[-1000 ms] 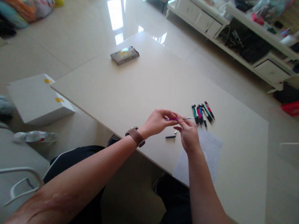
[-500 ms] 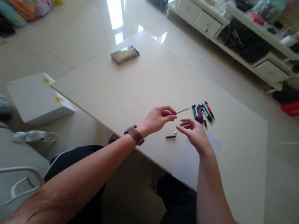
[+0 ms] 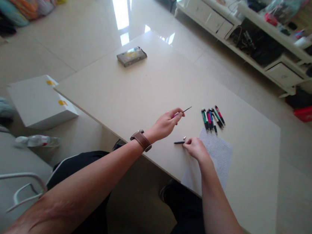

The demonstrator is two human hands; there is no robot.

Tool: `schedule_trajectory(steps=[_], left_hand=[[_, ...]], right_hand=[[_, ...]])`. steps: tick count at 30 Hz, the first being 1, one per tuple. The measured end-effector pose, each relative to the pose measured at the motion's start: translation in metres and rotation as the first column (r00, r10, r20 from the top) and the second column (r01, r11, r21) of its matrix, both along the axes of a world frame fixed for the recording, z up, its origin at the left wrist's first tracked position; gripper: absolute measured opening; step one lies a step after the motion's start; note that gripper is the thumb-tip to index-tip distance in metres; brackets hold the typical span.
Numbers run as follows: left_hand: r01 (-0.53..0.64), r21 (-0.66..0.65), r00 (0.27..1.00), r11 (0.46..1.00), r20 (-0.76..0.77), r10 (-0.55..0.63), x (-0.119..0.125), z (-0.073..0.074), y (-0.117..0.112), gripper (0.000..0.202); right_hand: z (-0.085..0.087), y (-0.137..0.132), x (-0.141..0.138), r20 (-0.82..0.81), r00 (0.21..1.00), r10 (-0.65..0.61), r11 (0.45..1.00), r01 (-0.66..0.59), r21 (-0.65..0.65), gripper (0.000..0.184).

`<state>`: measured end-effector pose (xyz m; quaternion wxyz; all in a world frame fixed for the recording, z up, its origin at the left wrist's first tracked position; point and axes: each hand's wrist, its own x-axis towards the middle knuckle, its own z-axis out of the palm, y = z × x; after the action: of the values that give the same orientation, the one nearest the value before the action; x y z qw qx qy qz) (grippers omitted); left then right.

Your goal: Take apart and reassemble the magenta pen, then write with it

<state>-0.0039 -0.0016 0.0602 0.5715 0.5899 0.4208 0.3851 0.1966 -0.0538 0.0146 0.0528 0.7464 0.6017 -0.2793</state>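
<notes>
My left hand (image 3: 166, 125), with a watch on its wrist, is closed around a pink pen part (image 3: 175, 115). A thin dark refill (image 3: 187, 109) sticks out of it, pointing up and right. Lower on the tabletop, my right hand (image 3: 196, 148) has its fingers pinched together at the right end of a black pen barrel (image 3: 178, 142). Just above that barrel lies a small silver pen tip (image 3: 184, 138). Several pens (image 3: 211, 119) in green, pink, blue and black lie bunched beyond my right hand. Beneath my right wrist is a printed or written sheet of paper (image 3: 220, 158).
A flat grey box (image 3: 131, 56) lies near the far end of the pale table (image 3: 160, 76). On the floor at left stands a white box (image 3: 42, 100), with a plastic bottle (image 3: 37, 141) nearer me. A white cabinet (image 3: 206, 17) runs along the back right.
My right hand has come down from beside the refill to the black barrel, and its fingers have closed. My left hand has turned slightly, so the refill points more steeply away.
</notes>
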Motion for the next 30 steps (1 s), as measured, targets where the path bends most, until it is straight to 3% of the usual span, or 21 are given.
schedule_trajectory(steps=[3,6,9,11,13,15,17,22,30], left_hand=[[0.017,0.017,0.999,1.000,-0.037,-0.016,-0.001,-0.001,0.000,0.025],[0.038,0.026,0.995,0.999,-0.089,-0.036,0.000,-0.004,0.000,0.025],[0.064,0.016,0.986,0.998,-0.155,-0.061,0.001,-0.005,-0.001,0.024],[0.086,0.010,0.979,0.996,-0.184,-0.083,0.001,-0.006,-0.003,0.023],[0.104,0.017,0.974,0.994,-0.202,-0.098,0.003,-0.008,-0.004,0.022],[0.120,0.029,0.969,0.992,-0.220,-0.111,0.004,-0.009,-0.006,0.023],[0.140,0.035,0.963,0.989,-0.238,-0.128,0.006,-0.011,-0.007,0.023],[0.178,0.026,0.949,0.984,-0.270,-0.165,0.009,-0.012,-0.010,0.024],[0.175,0.028,0.949,0.984,-0.269,-0.161,0.010,-0.011,-0.010,0.024]], right_hand=[[0.001,0.002,0.002,0.032,0.999,0.023,1.000,-0.023,-0.001,0.022],[0.008,0.006,0.009,0.038,0.999,-0.017,0.993,0.013,0.113,0.018],[0.020,0.011,0.015,-0.193,0.977,-0.088,0.954,0.138,0.265,0.010],[0.027,0.014,0.014,-0.471,0.875,-0.113,0.912,0.279,0.300,0.015],[0.033,0.016,0.009,-0.696,0.710,-0.104,0.848,0.429,0.310,0.021],[0.038,0.017,0.001,-0.807,0.588,-0.053,0.779,0.530,0.336,0.027],[0.042,0.017,-0.005,-0.843,0.539,0.003,0.727,0.577,0.371,0.028],[0.048,0.018,-0.014,-0.847,0.530,0.030,0.654,0.630,0.418,0.022],[0.045,0.018,-0.018,-0.825,0.563,0.043,0.659,0.605,0.447,0.022]])
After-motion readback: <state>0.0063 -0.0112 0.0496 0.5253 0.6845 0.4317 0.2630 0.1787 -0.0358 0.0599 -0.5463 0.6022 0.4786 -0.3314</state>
